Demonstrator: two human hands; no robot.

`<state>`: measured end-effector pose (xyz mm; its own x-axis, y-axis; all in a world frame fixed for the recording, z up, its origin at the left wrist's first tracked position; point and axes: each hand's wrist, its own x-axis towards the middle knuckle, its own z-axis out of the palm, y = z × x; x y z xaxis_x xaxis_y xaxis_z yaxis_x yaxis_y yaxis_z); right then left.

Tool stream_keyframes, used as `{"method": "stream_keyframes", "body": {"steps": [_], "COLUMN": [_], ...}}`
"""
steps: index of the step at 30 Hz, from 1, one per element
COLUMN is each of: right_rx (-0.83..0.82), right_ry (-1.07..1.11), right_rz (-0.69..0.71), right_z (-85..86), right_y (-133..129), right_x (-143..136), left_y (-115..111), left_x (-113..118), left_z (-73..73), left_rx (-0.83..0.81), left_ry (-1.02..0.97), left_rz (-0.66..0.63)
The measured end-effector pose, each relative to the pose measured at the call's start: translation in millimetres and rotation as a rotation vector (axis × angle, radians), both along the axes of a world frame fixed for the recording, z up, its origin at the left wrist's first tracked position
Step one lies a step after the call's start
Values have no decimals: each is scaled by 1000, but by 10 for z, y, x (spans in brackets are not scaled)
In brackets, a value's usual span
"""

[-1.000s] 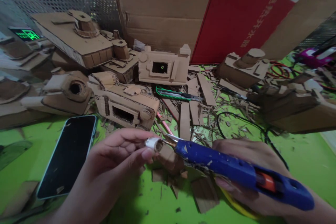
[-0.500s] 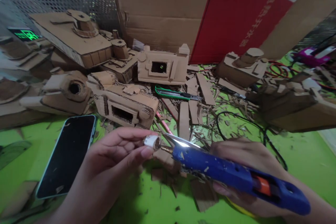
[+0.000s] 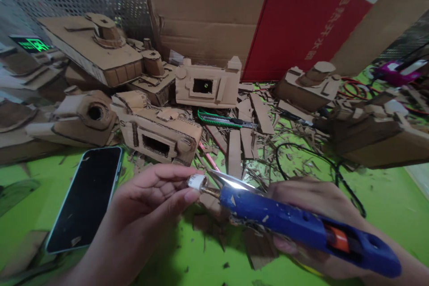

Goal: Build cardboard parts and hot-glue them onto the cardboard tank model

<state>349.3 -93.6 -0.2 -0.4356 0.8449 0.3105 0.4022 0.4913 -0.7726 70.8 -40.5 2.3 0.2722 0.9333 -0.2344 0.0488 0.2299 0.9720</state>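
Note:
Between the thumb and fingers of my left hand [image 3: 150, 205] is a small rolled cardboard piece [image 3: 196, 182] with a white outer face. My right hand [image 3: 311, 205] grips a blue hot glue gun [image 3: 278, 214], which has an orange part near its rear. The gun's metal nozzle [image 3: 211, 191] points left and meets the open end of the roll. A shiny metal blade [image 3: 234, 183] shows just above the gun's front; what it belongs to is hidden. Behind my left hand sits a cardboard camera model [image 3: 161, 134] with a rectangular opening.
A phone [image 3: 85, 201] lies at left on the green table [image 3: 385, 205]. Beyond my hands are a green utility knife [image 3: 221, 119], cardboard scraps, and a second camera model [image 3: 208, 85]. More cardboard models stand left and right [image 3: 308, 87]. A black cable [image 3: 304, 145] curves at right.
The cardboard roll has shifted slightly right, turning so its white face shows more and the nozzle sits closer in its end. The glue gun's rear has dipped a little to the right.

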Motion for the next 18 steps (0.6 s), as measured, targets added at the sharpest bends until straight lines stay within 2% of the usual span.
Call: {"method": "stream_keyframes", "body": {"steps": [5,15,18], "right_rx": [-29,9,11], "right_ry": [-11,-128,-111], "right_rz": [24,-54,-37], "right_z": [-18,-15,-24], "right_y": [-11,-16,-17], "right_x": [39,87,86], "left_y": [1,7,5], "left_x": [5,-4,-14], "left_z": [21,27,13], "left_rx": [-45,-7,6], "left_ry": [-6,4,14], "left_rz": [39,54,42]}}
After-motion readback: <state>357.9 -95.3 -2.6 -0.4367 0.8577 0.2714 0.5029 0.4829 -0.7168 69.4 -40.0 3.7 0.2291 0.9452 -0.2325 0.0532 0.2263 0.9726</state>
